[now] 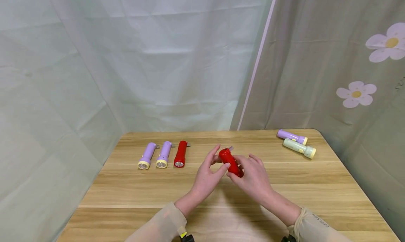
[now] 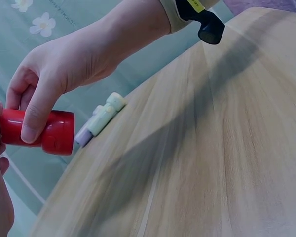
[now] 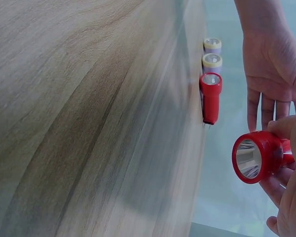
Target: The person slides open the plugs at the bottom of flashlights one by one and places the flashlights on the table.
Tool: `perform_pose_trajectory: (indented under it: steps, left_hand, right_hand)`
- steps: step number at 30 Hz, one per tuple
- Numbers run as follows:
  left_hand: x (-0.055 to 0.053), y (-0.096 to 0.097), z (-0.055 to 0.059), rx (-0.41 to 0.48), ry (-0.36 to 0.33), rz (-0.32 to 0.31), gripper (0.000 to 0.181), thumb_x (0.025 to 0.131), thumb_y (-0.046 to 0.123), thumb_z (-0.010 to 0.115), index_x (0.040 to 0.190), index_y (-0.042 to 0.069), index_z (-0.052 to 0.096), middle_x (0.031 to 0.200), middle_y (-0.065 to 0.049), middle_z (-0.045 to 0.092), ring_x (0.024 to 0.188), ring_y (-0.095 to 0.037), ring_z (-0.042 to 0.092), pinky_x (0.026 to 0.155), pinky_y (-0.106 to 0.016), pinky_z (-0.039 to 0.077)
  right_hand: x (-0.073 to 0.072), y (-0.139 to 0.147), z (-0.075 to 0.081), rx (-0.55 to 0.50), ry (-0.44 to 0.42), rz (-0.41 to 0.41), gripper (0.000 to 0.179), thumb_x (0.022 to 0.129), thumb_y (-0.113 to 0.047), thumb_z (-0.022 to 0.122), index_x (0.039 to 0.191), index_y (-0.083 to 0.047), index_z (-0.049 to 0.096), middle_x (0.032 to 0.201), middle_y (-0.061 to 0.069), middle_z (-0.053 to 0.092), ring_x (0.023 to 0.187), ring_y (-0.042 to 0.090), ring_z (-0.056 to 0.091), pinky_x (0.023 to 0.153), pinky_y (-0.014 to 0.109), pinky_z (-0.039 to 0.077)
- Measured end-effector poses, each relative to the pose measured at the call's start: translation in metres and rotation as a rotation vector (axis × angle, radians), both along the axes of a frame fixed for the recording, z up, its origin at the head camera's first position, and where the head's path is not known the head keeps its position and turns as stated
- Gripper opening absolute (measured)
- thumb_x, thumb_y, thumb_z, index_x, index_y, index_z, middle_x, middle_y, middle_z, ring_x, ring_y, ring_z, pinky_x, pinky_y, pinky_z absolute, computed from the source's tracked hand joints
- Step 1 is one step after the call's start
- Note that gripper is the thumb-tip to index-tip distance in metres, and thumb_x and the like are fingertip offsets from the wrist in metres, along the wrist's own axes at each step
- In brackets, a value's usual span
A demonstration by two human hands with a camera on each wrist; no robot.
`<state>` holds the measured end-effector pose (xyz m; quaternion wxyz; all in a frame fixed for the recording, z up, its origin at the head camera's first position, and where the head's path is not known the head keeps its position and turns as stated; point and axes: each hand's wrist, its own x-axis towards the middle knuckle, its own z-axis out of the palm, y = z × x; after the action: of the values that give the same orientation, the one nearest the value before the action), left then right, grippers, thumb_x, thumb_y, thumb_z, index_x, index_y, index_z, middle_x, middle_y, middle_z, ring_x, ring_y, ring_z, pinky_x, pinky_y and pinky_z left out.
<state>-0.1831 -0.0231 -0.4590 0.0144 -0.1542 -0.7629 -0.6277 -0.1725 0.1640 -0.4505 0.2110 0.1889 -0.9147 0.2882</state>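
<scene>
Both my hands hold a red flashlight (image 1: 228, 160) above the middle of the table. It is tilted, its tail up and away from me, and a small pale tab (image 1: 231, 148) sticks out at the tail. My right hand (image 1: 254, 177) grips it round the head end; in the right wrist view its silvery reflector (image 3: 248, 159) shows. With the thumb in front and fingers behind, my left hand (image 1: 207, 178) pinches the body near the tail. The left index finger stands up free. Part of the body is hidden by the fingers.
At the back left, two purple flashlights (image 1: 148, 154) and another red flashlight (image 1: 181, 153) lie in a row, lenses toward me, with small tabs out. A purple flashlight (image 1: 290, 135) and a pale green flashlight (image 1: 296, 147) lie together at the back right. Curtains (image 1: 177, 66) hang behind the table.
</scene>
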Motion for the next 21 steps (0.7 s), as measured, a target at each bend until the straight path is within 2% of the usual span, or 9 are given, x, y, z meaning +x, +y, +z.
perform_pose_trajectory:
  steps: [4,8,13,21]
  left_hand:
    - [0.0,0.002,-0.001,0.053,-0.027,-0.006,0.066,0.095,0.037,0.074,0.152,0.028,0.043,0.121,0.005,0.066,0.119,-0.021,0.057,0.107,-0.059,0.04]
    - [0.001,0.006,-0.002,0.088,-0.094,-0.006,0.054,0.094,0.036,0.075,0.138,0.017,0.05,0.121,0.0,0.065,0.112,-0.022,0.059,0.105,-0.051,0.042]
    - [0.003,0.012,-0.001,0.11,-0.195,-0.007,0.047,0.094,0.036,0.075,0.127,0.011,0.052,0.121,-0.003,0.065,0.11,-0.024,0.06,0.094,-0.04,0.051]
    - [0.001,0.018,-0.001,0.124,-0.265,0.012,0.047,0.093,0.037,0.075,0.126,0.01,0.055,0.12,-0.004,0.063,0.111,-0.024,0.059,0.092,-0.039,0.053]
  right_hand:
    - [0.0,0.0,0.0,-0.003,0.011,-0.002,0.053,0.076,-0.025,0.092,0.122,-0.012,0.068,0.098,-0.003,0.073,0.083,0.012,0.066,0.112,0.052,0.034]
    - [0.0,-0.001,-0.001,-0.002,0.037,-0.004,0.051,0.077,-0.026,0.091,0.12,-0.011,0.069,0.096,-0.003,0.074,0.08,0.011,0.065,0.111,0.054,0.035]
    - [-0.001,-0.001,-0.002,0.006,0.059,-0.011,0.052,0.076,-0.024,0.092,0.12,-0.01,0.069,0.097,-0.001,0.075,0.081,0.012,0.066,0.111,0.055,0.036]
    - [-0.002,-0.002,-0.002,0.002,0.062,-0.005,0.053,0.075,-0.023,0.092,0.121,-0.009,0.069,0.098,-0.001,0.075,0.085,0.015,0.068,0.111,0.056,0.035]
